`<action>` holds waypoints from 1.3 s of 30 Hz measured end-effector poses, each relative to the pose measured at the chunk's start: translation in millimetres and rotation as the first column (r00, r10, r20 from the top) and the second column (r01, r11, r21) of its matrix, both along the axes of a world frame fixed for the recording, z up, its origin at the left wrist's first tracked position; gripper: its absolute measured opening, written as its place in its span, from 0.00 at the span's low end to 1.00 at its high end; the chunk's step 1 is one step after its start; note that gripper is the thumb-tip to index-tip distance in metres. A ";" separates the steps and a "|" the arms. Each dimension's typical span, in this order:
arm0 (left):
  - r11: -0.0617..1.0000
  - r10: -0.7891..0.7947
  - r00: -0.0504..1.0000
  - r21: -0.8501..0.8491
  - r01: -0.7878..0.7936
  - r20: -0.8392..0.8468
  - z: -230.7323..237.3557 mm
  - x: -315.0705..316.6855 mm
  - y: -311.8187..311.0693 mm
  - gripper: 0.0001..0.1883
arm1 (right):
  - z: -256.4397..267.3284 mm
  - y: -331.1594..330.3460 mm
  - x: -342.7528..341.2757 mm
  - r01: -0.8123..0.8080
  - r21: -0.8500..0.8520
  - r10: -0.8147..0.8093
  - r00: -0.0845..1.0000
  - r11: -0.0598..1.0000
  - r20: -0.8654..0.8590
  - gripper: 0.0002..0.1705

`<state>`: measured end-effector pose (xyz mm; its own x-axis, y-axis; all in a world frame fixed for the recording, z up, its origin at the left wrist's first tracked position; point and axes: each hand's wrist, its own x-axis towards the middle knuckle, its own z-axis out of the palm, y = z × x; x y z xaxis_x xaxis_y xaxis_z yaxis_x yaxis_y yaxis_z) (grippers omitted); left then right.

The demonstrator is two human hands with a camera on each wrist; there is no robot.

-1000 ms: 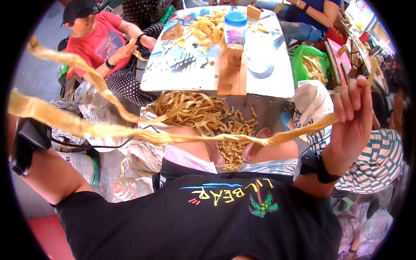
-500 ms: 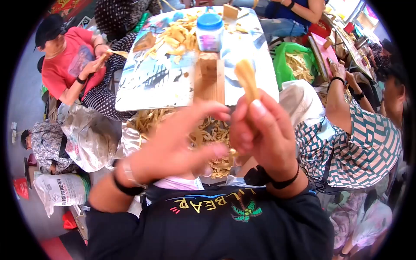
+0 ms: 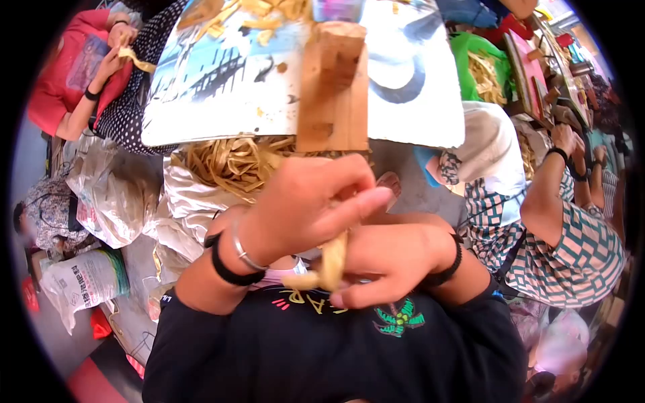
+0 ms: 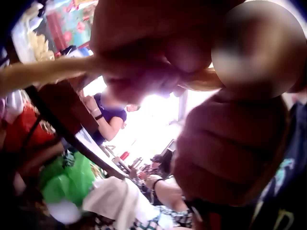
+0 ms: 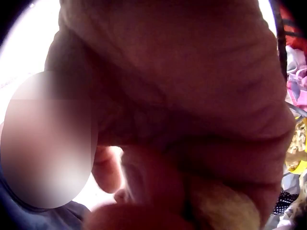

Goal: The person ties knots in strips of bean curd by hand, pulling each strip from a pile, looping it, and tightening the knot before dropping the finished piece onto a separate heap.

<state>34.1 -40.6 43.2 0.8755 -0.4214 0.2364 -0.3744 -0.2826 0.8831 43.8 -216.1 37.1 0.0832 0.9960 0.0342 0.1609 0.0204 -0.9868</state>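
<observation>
The head camera is looking forward and down from above, past the left hand (image 3: 306, 201) and right hand (image 3: 400, 255), toward the far table (image 3: 420, 111). Wrist cameras are facing hands very closely; head and left-wrist views are sharing the green bag (image 3: 463, 60).

Shirt (image 3: 322, 363), just below my left hand (image 3: 306, 205): yellow letters (image 3: 322, 303), I read E, A, R, partly covered. Sack (image 3: 84, 285), well left of the grip: printed characters, too small to read.
</observation>
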 end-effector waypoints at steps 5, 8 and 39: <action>0.992 0.020 0.983 -0.127 0.003 0.184 -27.4 12.0 20.7 0.17 | -5.8 -4.9 6.4 0.246 -0.241 -0.310 0.909 0.939 -0.279 0.18; 0.993 -0.110 0.981 0.051 0.103 0.161 -24.0 7.9 29.9 0.15 | -3.2 -7.1 7.3 0.509 -0.111 -0.520 0.819 0.853 -0.241 0.17; 0.842 0.075 0.985 -0.520 -0.145 -0.153 -31.4 1.0 17.8 0.11 | -23.9 2.9 26.9 0.713 0.559 -0.832 0.062 0.424 0.552 0.15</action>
<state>35.2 -22.9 11.8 0.9450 -0.1629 0.2837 -0.2486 0.2063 0.9464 70.7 -213.2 13.2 0.6911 0.3651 0.6237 0.7139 -0.4794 -0.5105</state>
